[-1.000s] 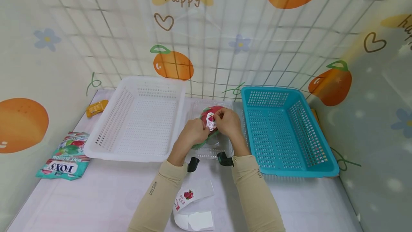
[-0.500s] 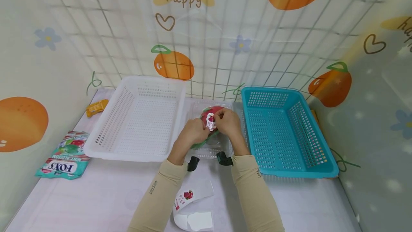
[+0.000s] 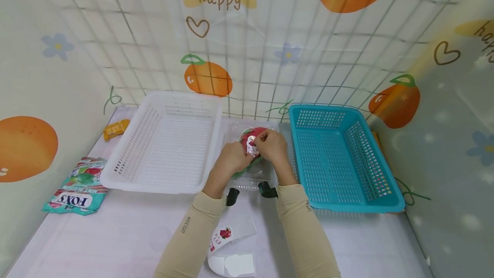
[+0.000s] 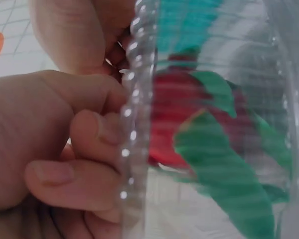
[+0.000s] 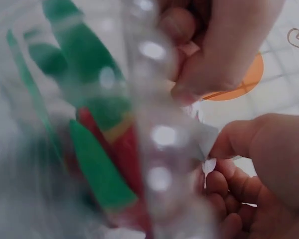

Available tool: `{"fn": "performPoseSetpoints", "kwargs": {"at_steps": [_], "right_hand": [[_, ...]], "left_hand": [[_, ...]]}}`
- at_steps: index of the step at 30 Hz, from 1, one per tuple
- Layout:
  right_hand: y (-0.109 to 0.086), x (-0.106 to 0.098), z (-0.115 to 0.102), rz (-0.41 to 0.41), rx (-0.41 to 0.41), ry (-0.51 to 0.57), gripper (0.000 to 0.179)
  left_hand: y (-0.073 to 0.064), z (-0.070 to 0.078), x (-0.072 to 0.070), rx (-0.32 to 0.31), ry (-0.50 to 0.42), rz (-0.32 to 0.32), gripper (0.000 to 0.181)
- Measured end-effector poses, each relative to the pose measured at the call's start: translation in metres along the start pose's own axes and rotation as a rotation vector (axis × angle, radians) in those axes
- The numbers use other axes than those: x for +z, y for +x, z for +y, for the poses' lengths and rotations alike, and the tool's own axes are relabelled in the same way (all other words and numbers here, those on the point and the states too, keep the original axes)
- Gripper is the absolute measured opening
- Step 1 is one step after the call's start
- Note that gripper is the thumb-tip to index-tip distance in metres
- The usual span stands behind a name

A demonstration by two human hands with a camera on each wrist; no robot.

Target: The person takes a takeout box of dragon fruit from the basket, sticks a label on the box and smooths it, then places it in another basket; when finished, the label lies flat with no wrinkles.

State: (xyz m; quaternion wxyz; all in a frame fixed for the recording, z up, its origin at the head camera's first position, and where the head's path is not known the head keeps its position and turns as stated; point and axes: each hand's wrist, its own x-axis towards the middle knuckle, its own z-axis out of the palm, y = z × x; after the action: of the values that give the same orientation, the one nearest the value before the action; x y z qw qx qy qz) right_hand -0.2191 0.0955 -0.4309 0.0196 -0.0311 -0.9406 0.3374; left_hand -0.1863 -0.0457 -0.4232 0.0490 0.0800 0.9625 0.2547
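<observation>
A dragon fruit point(image 3: 247, 138), red with green scales, lies inside a clear plastic clamshell box point(image 3: 251, 182) between the two baskets. On top of the lid is a white sticker point(image 3: 252, 148) printed with a red fruit. My left hand point(image 3: 233, 156) pinches the sticker's lower edge, its other fingers curled against the lid. At the sticker's upper right my right hand point(image 3: 273, 144) grips the edge between thumb and forefinger. From the right wrist, a pale bit of the sticker point(image 5: 205, 139) shows at the right fingertips. Through the clear plastic, green scales point(image 4: 214, 159) appear blurred.
A white basket point(image 3: 162, 187) stands left, a teal basket point(image 3: 320, 170) right. Beyond the white basket's left side lie a yellow wrapped packet point(image 3: 116, 129) and a FOX'S candy bag point(image 3: 79, 188). A curled strip of sticker backing point(image 3: 233, 243) lies between the forearms.
My right fingertips have shifted slightly left with the sticker's edge, and the sticker looks a little more bent. The left hand stays at its place.
</observation>
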Motion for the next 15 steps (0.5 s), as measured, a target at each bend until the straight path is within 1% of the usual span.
{"fn": "performPoseSetpoints", "kwargs": {"at_steps": [3,6,10,15], "right_hand": [[0.0010,0.0020,0.0005,-0.004,0.000,-0.009,0.020],[0.0012,0.0034,0.0008,-0.009,-0.003,-0.016,0.022],[0.0011,0.0041,-0.0004,-0.008,-0.001,-0.024,0.024],[0.0031,0.0065,-0.0011,-0.003,-0.013,-0.060,0.034]], "left_hand": [[-0.0026,0.0013,0.0037,0.013,0.016,0.043,0.026],[-0.0057,0.0032,0.0060,0.013,0.011,0.079,0.024],[-0.0080,0.0047,0.0071,-0.003,-0.019,0.101,0.023],[-0.0076,0.0041,0.0086,-0.006,-0.033,0.135,0.028]]}}
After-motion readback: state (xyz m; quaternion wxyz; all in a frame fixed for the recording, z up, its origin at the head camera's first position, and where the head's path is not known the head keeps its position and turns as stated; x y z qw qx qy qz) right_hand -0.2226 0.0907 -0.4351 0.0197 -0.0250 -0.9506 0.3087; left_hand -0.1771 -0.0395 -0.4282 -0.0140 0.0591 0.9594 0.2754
